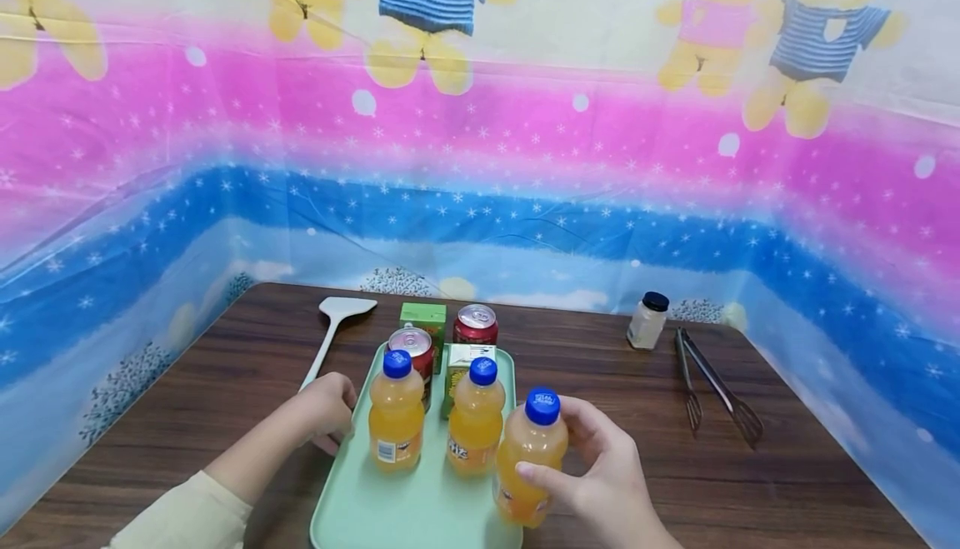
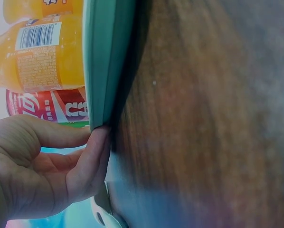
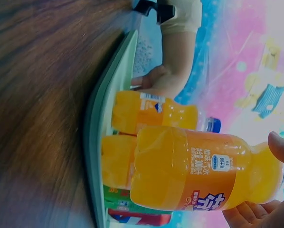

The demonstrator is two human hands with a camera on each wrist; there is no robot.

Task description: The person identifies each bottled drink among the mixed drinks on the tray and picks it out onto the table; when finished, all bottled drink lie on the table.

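My left hand (image 1: 330, 412) pinches the left rim of a light green tray (image 1: 337, 499), fingertips right at its edge in the left wrist view. My right hand (image 1: 603, 470) grips an orange soda bottle (image 1: 528, 457) with a blue cap, held over the tray's right edge. Two similar bottles, one on the left (image 1: 395, 416) and one in the middle (image 1: 476, 420), stand upright on the tray. Behind them are a red soda can (image 1: 414, 345) and a green-and-white drink carton (image 1: 459, 366). Farther back are a green carton (image 1: 423, 316) and another red can (image 1: 476, 324), partly hidden.
A white spatula (image 1: 333, 324) lies at the back left of the brown wooden table (image 1: 600, 382). At the back right stands a small white jar (image 1: 648, 321) with a black lid, beside metal tongs (image 1: 712, 374). A printed curtain (image 1: 525, 157) encloses the table's back and sides.
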